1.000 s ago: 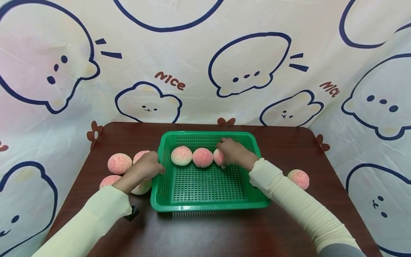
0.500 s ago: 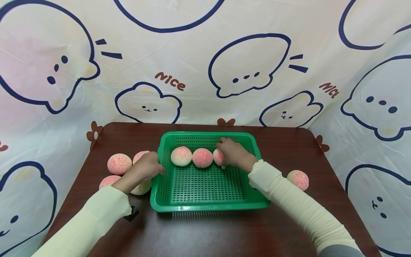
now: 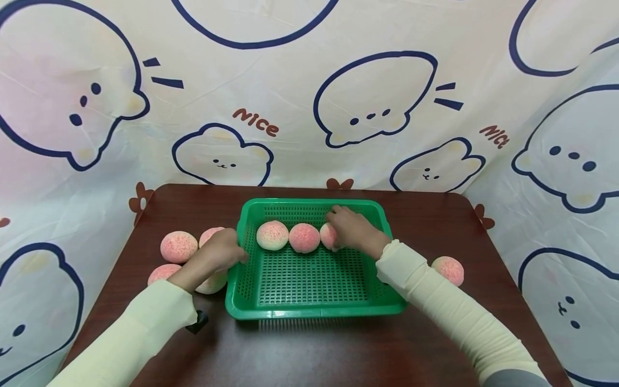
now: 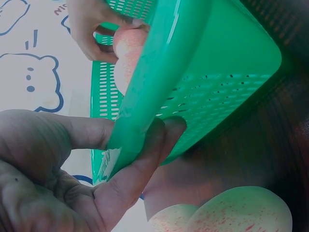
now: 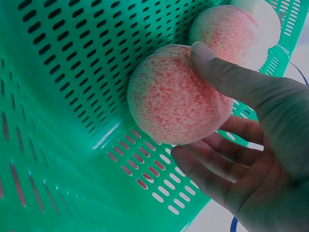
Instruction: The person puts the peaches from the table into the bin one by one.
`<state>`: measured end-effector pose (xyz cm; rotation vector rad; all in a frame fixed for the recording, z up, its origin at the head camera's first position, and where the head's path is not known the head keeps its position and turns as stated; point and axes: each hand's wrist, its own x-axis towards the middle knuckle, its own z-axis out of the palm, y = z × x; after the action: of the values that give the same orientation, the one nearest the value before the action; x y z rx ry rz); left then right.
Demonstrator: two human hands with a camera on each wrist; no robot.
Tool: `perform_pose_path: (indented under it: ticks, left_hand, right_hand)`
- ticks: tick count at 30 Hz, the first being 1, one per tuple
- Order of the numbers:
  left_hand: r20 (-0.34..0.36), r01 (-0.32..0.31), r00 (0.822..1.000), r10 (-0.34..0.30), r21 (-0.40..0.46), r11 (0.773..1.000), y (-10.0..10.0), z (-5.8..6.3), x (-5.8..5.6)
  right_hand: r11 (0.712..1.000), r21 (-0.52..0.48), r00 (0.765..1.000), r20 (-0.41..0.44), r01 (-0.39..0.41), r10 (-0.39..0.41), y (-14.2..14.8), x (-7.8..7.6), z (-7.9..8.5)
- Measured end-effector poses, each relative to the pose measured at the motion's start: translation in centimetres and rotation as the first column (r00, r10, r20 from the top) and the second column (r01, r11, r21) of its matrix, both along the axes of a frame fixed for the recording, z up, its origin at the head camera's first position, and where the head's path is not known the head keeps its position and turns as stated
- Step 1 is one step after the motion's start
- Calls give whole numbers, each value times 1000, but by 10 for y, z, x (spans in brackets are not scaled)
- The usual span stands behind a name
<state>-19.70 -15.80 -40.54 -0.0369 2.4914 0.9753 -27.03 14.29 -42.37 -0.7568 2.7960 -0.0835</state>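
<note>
A green plastic basket (image 3: 314,310) with perforated walls stands on the table. My left hand (image 3: 221,251) pinches its left rim, with the rim between thumb and fingers in the left wrist view. Inside the basket, my right hand (image 3: 355,230) holds a pink speckled peach (image 5: 178,94), thumb on one side and fingers curled around the other. This peach ends a row along the back half, beside a pink peach (image 3: 304,238) in the middle and a paler peach (image 3: 272,235) at the left.
Left of the basket, several more peaches lie on the dark wooden table (image 3: 309,355), among them a pink peach (image 3: 179,246); my left arm partly covers others. One peach (image 3: 448,270) lies right of the basket, beside my right sleeve. A printed cloth (image 3: 300,80) hangs behind the table.
</note>
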Motion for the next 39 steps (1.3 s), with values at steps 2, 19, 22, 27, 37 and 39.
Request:
perform_pose_path:
  ticks: [2,19,22,27,37,39]
  left_hand:
    - [-2,-2,1000,2,-2,1000,0,0,0]
    - [6,-2,1000,2,-16,1000,-2,-2,1]
    - [1,5,1000,-5,-18,1000,-3,-2,0]
    - [10,-12,1000,12,-18,1000,-2,-2,-1]
    - [-5,8,1000,-8,-9,1000,-3,2,0]
    - [-4,7,1000,-7,-10,1000,-3,3,0]
  right_hand:
    - [1000,-8,1000,2,0,0,0,0,3]
    - [960,-225,984,-19,169,-177,76,15,54]
    - [946,-220,970,2,237,-242,99,18,60]
    - [930,-165,945,75,327,-319,136,25,56]
    - [912,102,884,224,397,-410,204,43,29]
    - [905,144,867,260,400,-424,215,48,24]
